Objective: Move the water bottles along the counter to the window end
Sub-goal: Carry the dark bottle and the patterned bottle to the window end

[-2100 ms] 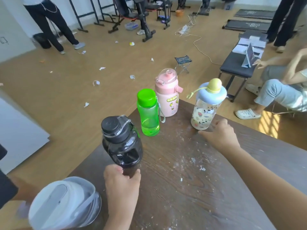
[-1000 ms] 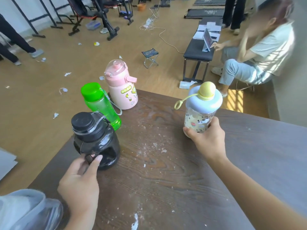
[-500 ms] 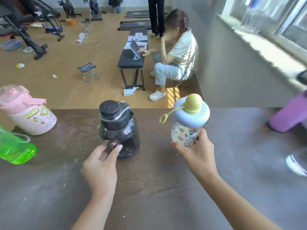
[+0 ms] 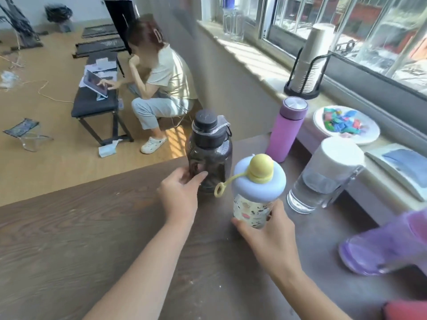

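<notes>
My left hand (image 4: 180, 195) grips the lower part of a dark smoked bottle (image 4: 211, 153) with a black cap, upright near the far edge of the brown wooden counter (image 4: 92, 227). In my right hand (image 4: 268, 236) is a small patterned bottle (image 4: 256, 192) with a pale blue lid and yellow knob, held by its base. Near the window end stand a purple flask (image 4: 285, 130), a clear bottle with a white lid (image 4: 328, 172) and a violet bottle (image 4: 388, 248) at the right edge.
The window sill (image 4: 265, 63) carries a stack of paper cups in a black holder (image 4: 307, 63), a white plate of coloured pieces (image 4: 346, 123) and a book (image 4: 399, 167). A person sits beyond the counter by a black bench (image 4: 94, 102).
Both hands have carried their bottles rightwards along the counter to the window end. The green and pink bottles have dropped out of view on the left; the flask, clear bottle and sill have come into view.
</notes>
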Demonstrator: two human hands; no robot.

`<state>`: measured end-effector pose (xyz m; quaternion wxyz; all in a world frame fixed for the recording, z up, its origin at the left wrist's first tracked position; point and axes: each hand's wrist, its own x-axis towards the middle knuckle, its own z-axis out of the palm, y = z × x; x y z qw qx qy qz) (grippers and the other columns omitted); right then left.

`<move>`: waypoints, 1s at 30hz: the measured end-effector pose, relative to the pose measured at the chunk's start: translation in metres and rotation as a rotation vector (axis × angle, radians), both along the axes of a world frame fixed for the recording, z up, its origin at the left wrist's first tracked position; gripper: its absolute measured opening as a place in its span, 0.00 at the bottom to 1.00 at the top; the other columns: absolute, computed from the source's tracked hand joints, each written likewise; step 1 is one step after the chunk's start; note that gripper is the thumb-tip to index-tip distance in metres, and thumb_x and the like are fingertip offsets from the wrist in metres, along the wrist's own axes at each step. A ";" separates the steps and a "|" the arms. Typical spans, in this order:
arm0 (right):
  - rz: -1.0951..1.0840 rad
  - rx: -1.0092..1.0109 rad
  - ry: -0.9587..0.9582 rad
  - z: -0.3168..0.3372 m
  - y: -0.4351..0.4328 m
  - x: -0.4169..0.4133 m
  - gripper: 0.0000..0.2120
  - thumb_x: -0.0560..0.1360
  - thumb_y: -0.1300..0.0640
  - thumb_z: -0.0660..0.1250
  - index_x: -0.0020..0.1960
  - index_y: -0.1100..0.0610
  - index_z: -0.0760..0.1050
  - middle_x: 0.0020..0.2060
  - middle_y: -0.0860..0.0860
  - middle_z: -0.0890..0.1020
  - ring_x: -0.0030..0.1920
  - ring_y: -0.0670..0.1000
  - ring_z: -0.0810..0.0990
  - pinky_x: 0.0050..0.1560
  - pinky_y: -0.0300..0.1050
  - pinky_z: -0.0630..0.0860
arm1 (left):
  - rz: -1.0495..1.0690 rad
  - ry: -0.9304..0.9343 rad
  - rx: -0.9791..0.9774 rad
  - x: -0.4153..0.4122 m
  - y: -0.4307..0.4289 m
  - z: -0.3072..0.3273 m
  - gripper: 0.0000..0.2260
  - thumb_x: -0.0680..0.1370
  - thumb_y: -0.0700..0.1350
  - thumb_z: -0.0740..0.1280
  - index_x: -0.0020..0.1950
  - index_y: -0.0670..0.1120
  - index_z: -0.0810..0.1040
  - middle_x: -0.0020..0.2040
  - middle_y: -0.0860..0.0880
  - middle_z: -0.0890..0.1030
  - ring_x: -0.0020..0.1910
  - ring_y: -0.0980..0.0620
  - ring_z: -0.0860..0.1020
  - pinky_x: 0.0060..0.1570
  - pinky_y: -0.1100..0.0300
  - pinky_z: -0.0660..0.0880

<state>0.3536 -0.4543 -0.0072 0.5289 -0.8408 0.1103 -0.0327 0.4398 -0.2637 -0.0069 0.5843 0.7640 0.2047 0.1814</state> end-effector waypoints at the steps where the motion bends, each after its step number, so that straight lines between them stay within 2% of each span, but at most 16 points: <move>1: -0.008 0.005 0.008 -0.002 -0.005 0.003 0.24 0.63 0.44 0.78 0.55 0.39 0.72 0.50 0.34 0.84 0.49 0.36 0.84 0.45 0.44 0.82 | -0.016 0.004 0.013 0.010 -0.011 0.000 0.08 0.71 0.46 0.81 0.44 0.42 0.88 0.36 0.51 0.87 0.36 0.53 0.81 0.39 0.57 0.74; 2: -0.015 0.009 0.015 -0.004 -0.009 0.006 0.24 0.63 0.44 0.79 0.55 0.39 0.73 0.50 0.35 0.84 0.49 0.36 0.84 0.46 0.45 0.83 | -0.030 0.007 0.031 0.020 -0.021 0.001 0.09 0.72 0.46 0.81 0.44 0.42 0.88 0.35 0.50 0.87 0.36 0.51 0.81 0.39 0.57 0.76; 3: -0.021 0.014 0.023 -0.006 -0.012 0.008 0.25 0.63 0.45 0.79 0.56 0.40 0.73 0.51 0.36 0.85 0.50 0.37 0.84 0.48 0.46 0.83 | -0.044 0.005 0.040 0.029 -0.029 -0.001 0.08 0.72 0.46 0.81 0.43 0.43 0.88 0.34 0.52 0.86 0.35 0.53 0.81 0.39 0.60 0.76; 5: -0.033 0.021 0.035 -0.009 -0.016 0.014 0.28 0.63 0.44 0.79 0.59 0.40 0.73 0.52 0.37 0.85 0.52 0.38 0.84 0.51 0.47 0.83 | -0.062 -0.005 0.040 0.044 -0.042 -0.003 0.05 0.71 0.45 0.81 0.45 0.47 0.89 0.33 0.60 0.83 0.32 0.65 0.79 0.36 0.70 0.73; 6: -0.038 0.023 0.041 -0.010 -0.016 0.016 0.28 0.63 0.44 0.79 0.60 0.40 0.73 0.52 0.37 0.85 0.52 0.38 0.84 0.51 0.47 0.83 | -0.067 -0.002 0.029 0.050 -0.046 -0.004 0.06 0.71 0.44 0.81 0.47 0.47 0.90 0.34 0.62 0.83 0.32 0.67 0.79 0.38 0.69 0.74; 9: -0.048 0.026 0.055 -0.014 -0.017 0.025 0.29 0.62 0.42 0.79 0.59 0.40 0.72 0.52 0.37 0.85 0.52 0.38 0.84 0.52 0.48 0.83 | -0.082 0.020 0.009 0.062 -0.052 -0.010 0.09 0.71 0.43 0.81 0.50 0.46 0.91 0.37 0.56 0.87 0.35 0.62 0.81 0.45 0.59 0.78; 14: -0.051 0.034 0.057 -0.017 -0.017 0.032 0.29 0.62 0.43 0.79 0.60 0.40 0.73 0.53 0.38 0.84 0.54 0.39 0.83 0.54 0.49 0.83 | -0.075 0.076 -0.016 0.071 -0.055 -0.017 0.10 0.69 0.47 0.81 0.50 0.49 0.91 0.42 0.51 0.91 0.38 0.57 0.82 0.49 0.51 0.83; 18: -0.058 0.047 0.041 -0.018 -0.014 0.031 0.29 0.62 0.44 0.80 0.59 0.40 0.72 0.54 0.39 0.84 0.55 0.40 0.84 0.54 0.50 0.83 | -0.096 0.070 -0.086 0.077 -0.059 -0.017 0.10 0.70 0.45 0.81 0.50 0.46 0.91 0.43 0.49 0.91 0.40 0.54 0.84 0.53 0.44 0.85; 20: -0.062 0.050 0.035 -0.017 -0.012 0.030 0.29 0.63 0.44 0.80 0.60 0.40 0.72 0.54 0.39 0.84 0.55 0.40 0.84 0.54 0.50 0.83 | -0.115 0.083 -0.094 0.079 -0.060 -0.021 0.10 0.70 0.45 0.81 0.50 0.46 0.91 0.44 0.47 0.91 0.43 0.50 0.86 0.54 0.41 0.84; 25: -0.056 0.036 0.026 -0.016 -0.011 0.027 0.30 0.64 0.44 0.80 0.62 0.39 0.71 0.56 0.40 0.83 0.57 0.41 0.83 0.56 0.50 0.82 | -0.132 0.109 -0.119 0.080 -0.059 -0.027 0.12 0.69 0.45 0.82 0.52 0.48 0.90 0.46 0.49 0.91 0.51 0.45 0.89 0.57 0.41 0.83; 27: -0.046 0.022 0.021 -0.015 -0.010 0.027 0.29 0.65 0.46 0.80 0.61 0.38 0.70 0.57 0.40 0.83 0.57 0.40 0.83 0.55 0.46 0.81 | -0.167 0.138 -0.121 0.081 -0.056 -0.024 0.14 0.70 0.45 0.82 0.54 0.47 0.90 0.48 0.47 0.91 0.55 0.43 0.88 0.59 0.41 0.83; 30: -0.024 -0.014 0.046 -0.015 -0.012 0.025 0.30 0.67 0.52 0.82 0.60 0.34 0.70 0.57 0.38 0.82 0.57 0.36 0.81 0.50 0.28 0.76 | -0.232 0.168 -0.163 0.072 -0.052 -0.014 0.20 0.71 0.38 0.81 0.62 0.43 0.87 0.57 0.44 0.89 0.61 0.42 0.86 0.64 0.41 0.80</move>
